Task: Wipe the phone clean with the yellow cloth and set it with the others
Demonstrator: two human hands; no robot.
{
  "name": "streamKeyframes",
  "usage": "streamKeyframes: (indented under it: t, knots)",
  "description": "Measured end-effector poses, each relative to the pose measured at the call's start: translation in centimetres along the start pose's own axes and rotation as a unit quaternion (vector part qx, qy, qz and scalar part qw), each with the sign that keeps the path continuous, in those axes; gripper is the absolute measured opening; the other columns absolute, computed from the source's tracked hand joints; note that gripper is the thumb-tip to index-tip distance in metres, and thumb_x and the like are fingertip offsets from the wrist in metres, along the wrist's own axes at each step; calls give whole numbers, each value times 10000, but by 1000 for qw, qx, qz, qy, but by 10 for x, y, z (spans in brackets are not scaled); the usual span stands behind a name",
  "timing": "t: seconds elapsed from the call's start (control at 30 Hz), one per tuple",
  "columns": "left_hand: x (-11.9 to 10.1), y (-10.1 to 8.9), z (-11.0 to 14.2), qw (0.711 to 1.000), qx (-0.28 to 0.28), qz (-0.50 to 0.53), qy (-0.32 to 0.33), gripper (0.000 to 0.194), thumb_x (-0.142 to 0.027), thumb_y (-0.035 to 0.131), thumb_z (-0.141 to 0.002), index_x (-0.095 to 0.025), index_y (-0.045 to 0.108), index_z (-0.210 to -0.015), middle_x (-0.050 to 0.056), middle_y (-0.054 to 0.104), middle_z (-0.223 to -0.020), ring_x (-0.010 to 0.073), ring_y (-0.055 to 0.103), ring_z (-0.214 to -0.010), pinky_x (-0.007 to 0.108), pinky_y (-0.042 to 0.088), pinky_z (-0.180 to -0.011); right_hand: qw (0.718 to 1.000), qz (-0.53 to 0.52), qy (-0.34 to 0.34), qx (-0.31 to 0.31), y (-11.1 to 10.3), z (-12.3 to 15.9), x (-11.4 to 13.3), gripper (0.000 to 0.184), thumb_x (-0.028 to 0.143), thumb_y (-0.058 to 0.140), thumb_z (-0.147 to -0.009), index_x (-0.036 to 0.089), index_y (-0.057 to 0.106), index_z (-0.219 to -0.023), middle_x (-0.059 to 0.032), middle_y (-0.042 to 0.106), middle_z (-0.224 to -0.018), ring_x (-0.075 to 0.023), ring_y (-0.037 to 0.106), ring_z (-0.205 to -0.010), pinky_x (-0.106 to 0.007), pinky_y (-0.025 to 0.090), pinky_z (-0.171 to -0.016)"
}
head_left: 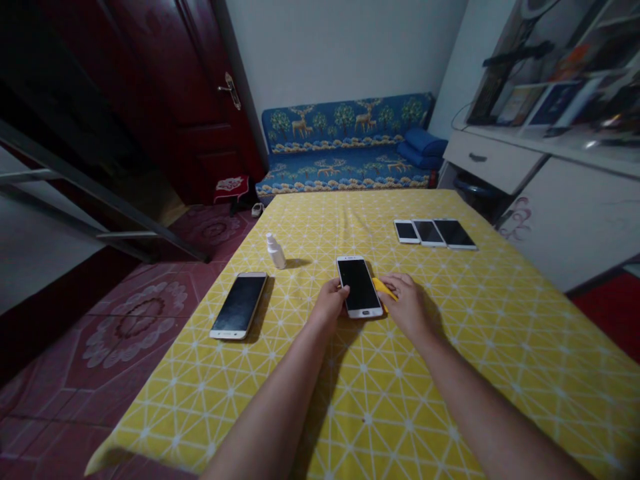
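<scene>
A white smartphone (359,285) with a dark screen lies face up in the middle of the table. My left hand (330,300) grips its left edge with curled fingers. On the phone's right side my right hand (407,303) rests with fingers closed over a small yellow cloth (384,288). The cloth touches the phone's right edge. A small white spray bottle (275,251) stands upright to the left of the phone, apart from both hands.
The yellow patterned tablecloth (450,373) covers the table. A gold phone (239,305) lies near the left edge. Three phones (433,233) lie in a row at the far right. Behind are a blue sofa (345,143), a dark red door (190,87) and a white cabinet (565,200).
</scene>
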State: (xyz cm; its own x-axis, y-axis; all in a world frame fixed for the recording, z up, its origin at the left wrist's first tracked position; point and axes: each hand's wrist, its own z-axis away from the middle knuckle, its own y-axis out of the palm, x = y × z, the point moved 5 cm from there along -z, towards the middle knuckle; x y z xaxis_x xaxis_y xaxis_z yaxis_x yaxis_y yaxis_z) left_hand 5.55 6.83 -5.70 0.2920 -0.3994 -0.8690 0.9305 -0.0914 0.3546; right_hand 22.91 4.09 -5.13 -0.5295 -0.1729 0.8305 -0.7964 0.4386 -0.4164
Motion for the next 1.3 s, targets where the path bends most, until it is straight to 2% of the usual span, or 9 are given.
streamKeyframes:
  t: [0.1, 0.27, 0.33, 0.47, 0.67, 0.8, 0.97, 1.2, 1.3]
  knots:
    - [-4, -3, 0, 998, 26, 51, 11, 169, -141, 614, -792, -114, 662, -952, 78, 714, -752, 210, 690, -678, 343, 572, -667, 998, -42, 31, -28, -5, -2, -5, 44, 283, 640, -750, 271, 653, -791, -63, 676, -1014, -244, 663, -1003, -430, 553, -908]
    - [-9, -5, 1, 993, 56, 108, -1, 104, -152, 663, -775, -96, 664, -862, 74, 702, -729, 169, 652, -612, 296, 547, -642, 992, -89, 83, -44, -12, -1, -3, 178, 434, 621, -813, 285, 607, -908, -31, 709, -887, -227, 686, -817, -386, 575, -739]
    - [-8, -5, 1, 992, 62, 108, -6, 120, -165, 712, -744, -93, 658, -824, 71, 695, -718, 163, 646, -607, 291, 549, -648, 994, -82, 55, -52, -15, 0, 6, 194, 407, 615, -824, 263, 616, -953, -45, 710, -936, -229, 686, -866, -378, 565, -778]
    - [-5, -3, 3, 991, 75, 109, -18, 143, -162, 736, -713, -94, 647, -803, 63, 684, -707, 150, 635, -595, 283, 562, -635, 997, -43, -54, -31, -16, 3, 30, 212, 261, 553, -866, 249, 677, -1037, -53, 684, -1054, -211, 654, -1013, -360, 523, -915]
    - [-9, -4, 5, 992, 32, 124, 9, 211, -173, 763, -675, -125, 611, -815, 33, 663, -683, 152, 625, -577, 308, 564, -617, 980, 21, -192, 36, -10, 10, 47, 437, 72, 441, -888, 338, 718, -1097, -28, 610, -990, -164, 638, -957, -302, 544, -821]
    - [-12, -8, 3, 987, 0, 146, 63, 357, -220, 816, -625, -164, 570, -878, -4, 643, -688, 148, 612, -571, 326, 555, -608, 972, 65, -226, 26, -9, 14, 46, 475, 43, 439, -895, 349, 706, -1141, -42, 577, -1010, -176, 628, -949, -316, 556, -786]
    - [-11, -14, 0, 980, -39, 163, 108, 464, -284, 845, -608, -204, 519, -927, -68, 555, -621, 98, 521, -514, 271, 508, -564, 957, 110, -264, 36, -2, 23, 57, 468, 26, 437, -899, 332, 714, -1121, -49, 588, -998, -179, 622, -957, -321, 570, -791]
    - [-10, -12, 1, 977, -39, 168, 129, 485, -302, 858, -579, -203, 517, -910, -105, 459, -587, 43, 406, -465, 176, 316, -481, 932, 169, -304, 99, 17, 42, 80, 528, -29, 463, -851, 322, 702, -1165, -59, 615, -1037, -183, 631, -960, -294, 578, -742]
    - [-10, -11, 2, 976, -34, 174, 128, 494, -294, 858, -573, -204, 518, -919, -103, 464, -595, 43, 410, -475, 174, 319, -484, 932, 167, -306, 101, 16, 42, 80, 515, -27, 465, -854, 309, 709, -1158, -67, 617, -1039, -187, 633, -962, -298, 580, -751]
